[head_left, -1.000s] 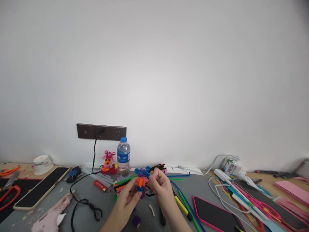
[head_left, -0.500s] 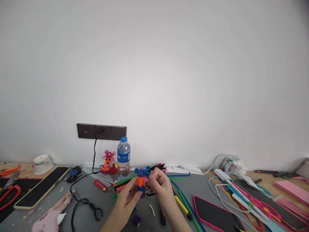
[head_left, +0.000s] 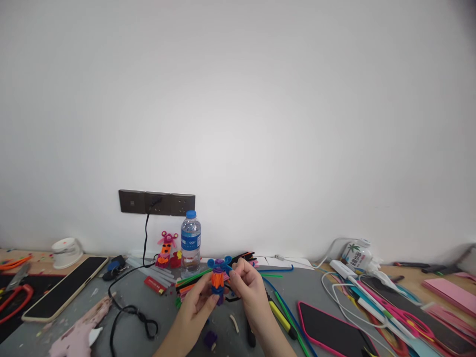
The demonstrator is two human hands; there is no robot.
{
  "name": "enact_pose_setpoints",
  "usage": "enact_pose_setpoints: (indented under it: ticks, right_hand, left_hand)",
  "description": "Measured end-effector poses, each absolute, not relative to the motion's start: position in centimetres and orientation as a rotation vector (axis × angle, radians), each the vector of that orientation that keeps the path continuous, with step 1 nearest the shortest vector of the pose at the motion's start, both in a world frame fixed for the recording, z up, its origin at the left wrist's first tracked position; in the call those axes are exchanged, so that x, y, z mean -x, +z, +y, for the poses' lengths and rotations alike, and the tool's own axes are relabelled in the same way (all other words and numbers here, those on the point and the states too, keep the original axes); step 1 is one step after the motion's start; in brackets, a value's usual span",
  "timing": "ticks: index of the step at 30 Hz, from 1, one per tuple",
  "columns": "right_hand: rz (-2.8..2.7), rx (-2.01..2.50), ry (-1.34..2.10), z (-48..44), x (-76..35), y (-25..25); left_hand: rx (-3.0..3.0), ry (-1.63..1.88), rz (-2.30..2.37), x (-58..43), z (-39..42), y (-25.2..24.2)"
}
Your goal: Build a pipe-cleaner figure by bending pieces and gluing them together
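Observation:
A small paper figure (head_left: 218,278) with blue ears, a purple head and an orange body is held upright above the grey mat (head_left: 167,317). My left hand (head_left: 195,310) grips its lower body from the left, fingers closed round it. My right hand (head_left: 248,287) pinches the figure's head at its right side. Behind the figure lies a heap of coloured paper strips (head_left: 193,282).
A water bottle (head_left: 190,244) and a finished pink-orange figure (head_left: 165,249) stand by the wall. A pink glue gun (head_left: 80,332) and its black cord (head_left: 130,312) lie left. Phones (head_left: 63,292), (head_left: 329,332), pink scissors (head_left: 399,317), white cables and a yellow marker (head_left: 280,317) lie around.

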State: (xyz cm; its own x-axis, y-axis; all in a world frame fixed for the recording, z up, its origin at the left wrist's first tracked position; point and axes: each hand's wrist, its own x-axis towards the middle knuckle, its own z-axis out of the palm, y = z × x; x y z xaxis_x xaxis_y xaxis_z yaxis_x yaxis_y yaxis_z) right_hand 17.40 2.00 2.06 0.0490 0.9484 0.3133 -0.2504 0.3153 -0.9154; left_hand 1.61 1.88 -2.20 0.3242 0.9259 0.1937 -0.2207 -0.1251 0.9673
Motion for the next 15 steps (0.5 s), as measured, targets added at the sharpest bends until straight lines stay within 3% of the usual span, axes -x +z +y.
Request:
enact_pose_setpoints:
  ticks: [15]
  right_hand:
    - [-1.055, 0.712, 1.17, 2.1, -17.5, 1.5]
  left_hand:
    - [-1.302, 1.103, 0.699, -1.9, 1.4, -0.2]
